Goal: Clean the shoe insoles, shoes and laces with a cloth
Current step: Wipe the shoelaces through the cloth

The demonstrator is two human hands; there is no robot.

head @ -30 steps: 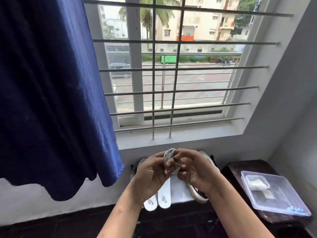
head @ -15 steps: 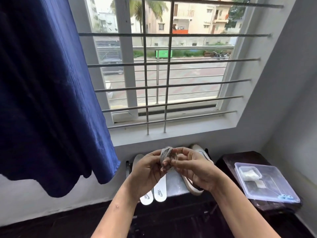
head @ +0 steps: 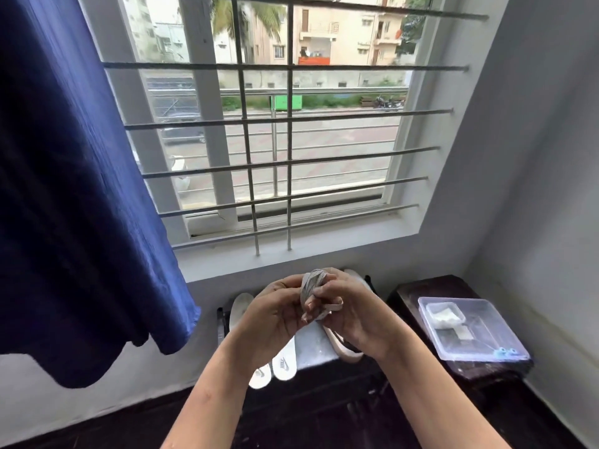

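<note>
A bundle of flat whitish shoelace (head: pixel 311 285) is wound up between both hands, held above a small table below the window. My left hand (head: pixel 275 314) pinches the bundle from the left. My right hand (head: pixel 348 311) grips it from the right, with a loop of lace around its fingers. Two white insoles (head: pixel 282 361) lie side by side on the table under my left wrist. A pale shoe (head: pixel 340 346) lies under my right hand, mostly hidden. No cloth is visible.
The small table (head: pixel 312 346) stands against the wall under a barred window (head: pixel 275 157). A dark side table (head: pixel 431 288) at right carries a clear plastic box (head: pixel 470 328). A blue curtain (head: pixel 74 189) hangs at left. The floor is dark.
Both hands stay together on the lace bundle and a loop now shows around my right fingers. The view has tilted and shifted slightly.
</note>
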